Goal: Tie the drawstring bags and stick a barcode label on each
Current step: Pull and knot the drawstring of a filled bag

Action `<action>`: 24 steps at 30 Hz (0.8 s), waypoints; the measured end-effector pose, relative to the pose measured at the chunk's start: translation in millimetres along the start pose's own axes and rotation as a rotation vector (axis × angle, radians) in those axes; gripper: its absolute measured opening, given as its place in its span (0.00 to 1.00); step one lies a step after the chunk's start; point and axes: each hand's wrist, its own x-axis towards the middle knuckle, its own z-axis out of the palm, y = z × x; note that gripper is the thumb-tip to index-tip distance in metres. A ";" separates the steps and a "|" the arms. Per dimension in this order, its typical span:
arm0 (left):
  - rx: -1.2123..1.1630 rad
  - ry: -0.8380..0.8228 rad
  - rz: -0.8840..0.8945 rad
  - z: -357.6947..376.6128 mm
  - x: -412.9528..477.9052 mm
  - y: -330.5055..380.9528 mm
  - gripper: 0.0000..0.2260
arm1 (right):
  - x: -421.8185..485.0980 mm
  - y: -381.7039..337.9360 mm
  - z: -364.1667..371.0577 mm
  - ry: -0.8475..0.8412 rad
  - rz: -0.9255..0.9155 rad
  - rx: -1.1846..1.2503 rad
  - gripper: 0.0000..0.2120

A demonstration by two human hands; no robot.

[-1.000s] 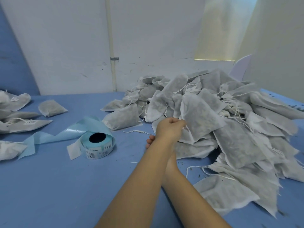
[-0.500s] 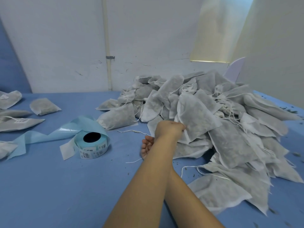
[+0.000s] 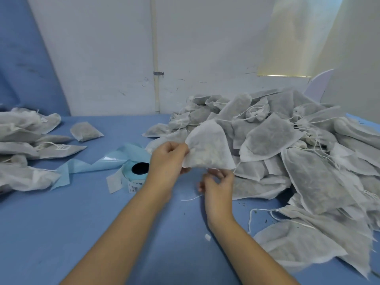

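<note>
Head view: left hand [image 3: 166, 159] pinches bag [image 3: 208, 150] edge.

The left hand [image 3: 167, 159] hid the right side of the label roll [image 3: 134, 177], whose print was too small to read. The fingers [image 3: 221, 174] of the right hand [image 3: 218, 188] were blurred beneath the held bag [image 3: 209, 151], so their grip could not be judged. The pile of bags [image 3: 308, 161] ran off the right edge, and the labelled bags [image 3: 30, 149] ran off the left.

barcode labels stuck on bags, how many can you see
2, both in the left pile: the near label on the bag closest to the label roll, the far label on a bag farther back. More may be hidden underneath.
</note>
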 end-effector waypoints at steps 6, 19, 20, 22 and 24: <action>0.111 0.096 -0.034 -41.1 -14.2 -24.2 0.08 | -7.6 -2.0 -2.1 -0.036 -0.608 -0.535 0.37; -0.148 -0.217 -0.047 -49.3 -28.1 -46.4 0.12 | -15.8 -5.7 2.0 -0.242 0.006 -0.033 0.04; -0.087 -0.227 -0.024 -46.8 -30.1 -48.5 0.11 | -16.1 -5.6 2.2 -0.235 0.034 -0.018 0.06; -0.030 -0.195 -0.003 -42.8 -33.1 -52.0 0.08 | -15.0 -4.9 1.7 -0.191 0.079 -0.018 0.10; 0.012 -0.163 -0.015 -42.1 -33.3 -55.2 0.06 | -14.1 -5.4 1.4 -0.147 0.097 -0.025 0.13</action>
